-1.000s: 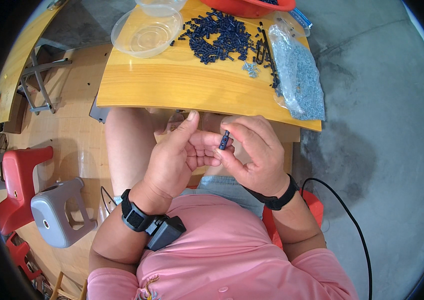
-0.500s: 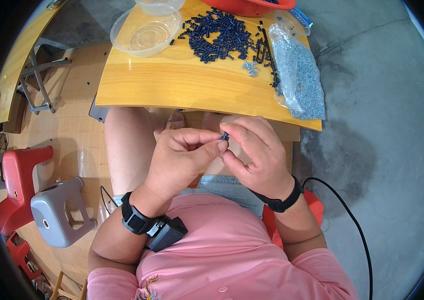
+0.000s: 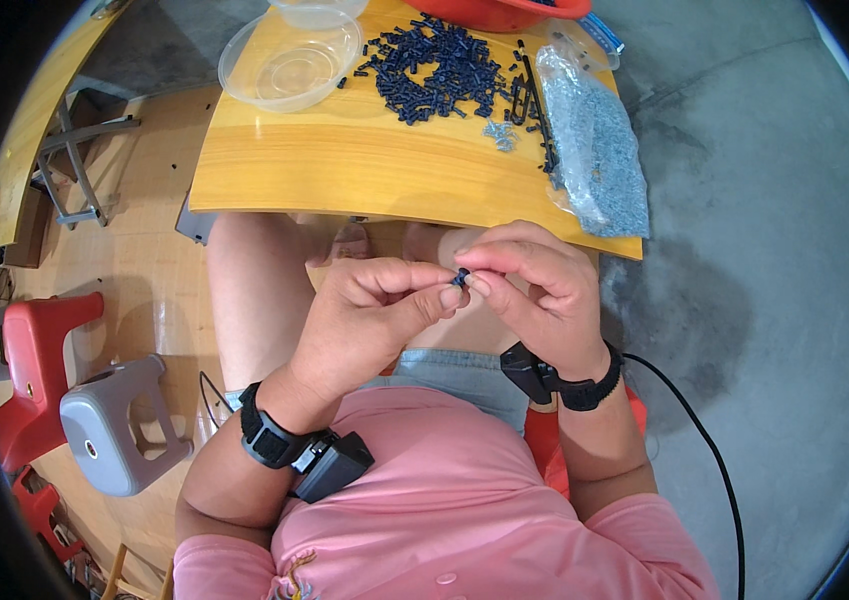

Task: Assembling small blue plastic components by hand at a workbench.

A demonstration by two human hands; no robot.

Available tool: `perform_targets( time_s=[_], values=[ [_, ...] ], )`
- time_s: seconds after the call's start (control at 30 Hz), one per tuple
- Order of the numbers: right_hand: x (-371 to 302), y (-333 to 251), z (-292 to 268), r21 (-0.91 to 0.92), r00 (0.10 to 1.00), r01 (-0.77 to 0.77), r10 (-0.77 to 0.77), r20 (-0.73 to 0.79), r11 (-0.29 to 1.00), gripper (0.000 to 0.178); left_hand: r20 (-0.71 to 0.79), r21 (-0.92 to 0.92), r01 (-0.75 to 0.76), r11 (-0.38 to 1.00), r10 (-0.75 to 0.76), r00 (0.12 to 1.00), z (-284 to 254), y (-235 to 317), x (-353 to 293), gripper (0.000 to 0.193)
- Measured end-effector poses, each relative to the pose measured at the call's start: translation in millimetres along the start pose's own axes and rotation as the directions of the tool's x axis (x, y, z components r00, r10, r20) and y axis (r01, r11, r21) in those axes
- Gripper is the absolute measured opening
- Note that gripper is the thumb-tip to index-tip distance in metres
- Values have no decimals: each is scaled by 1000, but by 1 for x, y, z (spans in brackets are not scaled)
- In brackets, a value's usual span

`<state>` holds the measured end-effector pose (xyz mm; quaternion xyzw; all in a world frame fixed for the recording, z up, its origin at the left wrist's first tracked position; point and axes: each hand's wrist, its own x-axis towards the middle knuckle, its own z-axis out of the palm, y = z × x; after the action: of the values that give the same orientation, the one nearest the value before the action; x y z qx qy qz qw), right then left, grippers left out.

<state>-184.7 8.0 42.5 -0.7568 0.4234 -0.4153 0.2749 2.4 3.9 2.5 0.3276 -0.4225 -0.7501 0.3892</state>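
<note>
My left hand (image 3: 369,310) pinches a small dark blue plastic piece (image 3: 459,279) between thumb and index finger, above my lap. Against its other side, my right hand (image 3: 539,295) holds thumb and index fingertips closed around the piece. The fingers cover most of it, so its exact shape cannot be told. A heap of similar dark blue plastic pieces (image 3: 424,98) lies on the wooden table (image 3: 304,165) in front of me. Close to the heap is a small pile of silvery screws (image 3: 500,136).
A clear plastic bag of small silvery parts (image 3: 604,160) lies at the table's right edge, with black tweezers (image 3: 520,100) beside it. Clear round bowls (image 3: 289,75) and a red basin (image 3: 504,14) stand farther back. Grey (image 3: 109,430) and red (image 3: 34,350) stools are at left.
My right wrist has turned, bringing its thumb up to the piece, and its black wrist device now shows. Both hands' fingertips have shifted slightly right.
</note>
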Motion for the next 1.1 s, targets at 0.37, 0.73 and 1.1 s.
perform_targets(
  time_s=[0.37,0.73,1.1],
  values=[
    [3,-9,3,-68,992,-128,126,-26,989,8,2,94,23,995,-23,1000,1,9,2,17],
    [0,-13,11,-495,991,137,-114,75,858,35,-122,167,119,979,-99,988,-1,11,1,15],
    [4,-11,19,-606,974,222,-144,174,764,33,-123,135,-15,991,32,992,1,1,0,14]
  ],
)
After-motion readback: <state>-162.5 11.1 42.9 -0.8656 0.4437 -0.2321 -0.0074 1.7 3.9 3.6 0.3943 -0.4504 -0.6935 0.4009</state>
